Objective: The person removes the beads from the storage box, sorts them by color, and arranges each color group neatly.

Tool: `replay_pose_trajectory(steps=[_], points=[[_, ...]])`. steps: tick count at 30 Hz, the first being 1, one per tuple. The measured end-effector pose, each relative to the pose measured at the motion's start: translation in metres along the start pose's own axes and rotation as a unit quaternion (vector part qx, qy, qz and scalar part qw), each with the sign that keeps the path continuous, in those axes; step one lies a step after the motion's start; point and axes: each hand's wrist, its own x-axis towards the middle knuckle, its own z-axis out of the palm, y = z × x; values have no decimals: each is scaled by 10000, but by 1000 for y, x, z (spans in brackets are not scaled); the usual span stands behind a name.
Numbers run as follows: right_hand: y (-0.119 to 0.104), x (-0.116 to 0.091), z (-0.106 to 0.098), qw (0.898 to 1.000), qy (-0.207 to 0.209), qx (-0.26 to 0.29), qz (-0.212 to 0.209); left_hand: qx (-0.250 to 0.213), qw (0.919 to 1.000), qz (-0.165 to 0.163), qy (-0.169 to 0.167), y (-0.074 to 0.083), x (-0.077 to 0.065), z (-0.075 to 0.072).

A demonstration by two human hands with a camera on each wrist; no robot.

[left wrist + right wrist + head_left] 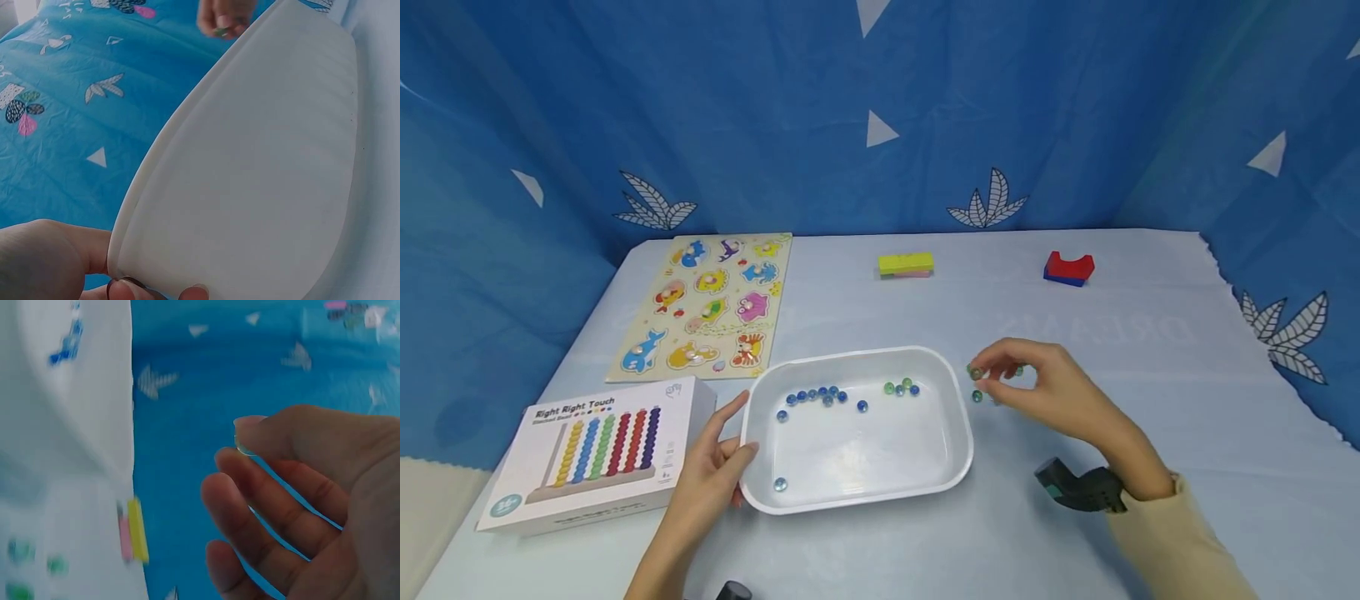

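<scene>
A white tray [857, 450] lies before me with several blue marbles [812, 394] along its far left side. A few green and blue marbles [907, 383] sit at its far right, and a lone clear one [780, 484] at the near left corner. My left hand [711, 458] grips the tray's left end, thumb at the rim; the left wrist view shows the tray's outer side [237, 162]. Just past the right rim, my right hand [1048, 387] pinches a clear greenish marble [245, 450] between thumb and fingertip. Loose green marbles [977, 396] lie beneath that hand, partly hidden by it.
To the left stand a bead-toy box [598, 450] and, behind it, a wooden sea-animal puzzle board [700, 312]. Yellow and pink blocks [906, 264] lie at the back middle, with red and blue blocks [1070, 267] farther right. A blue curtain [790, 125] hangs behind the table.
</scene>
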Motion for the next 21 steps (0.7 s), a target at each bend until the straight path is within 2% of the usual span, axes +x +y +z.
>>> replay_pose_trajectory(steps=[6,11,15,21], points=[[53,-36,-18,9935,747,-655,552,-3,10000,63,5,-1,0,0],[92,-57,-22,9855,918,-1023,996,40,10000,44,54,0,0,0],[103,-62,-20,9866,849,-978,989,32,10000,41,69,0,0,0],[104,-56,-8,9856,737,-1078,1078,42,9999,123,69,0,-1,0]])
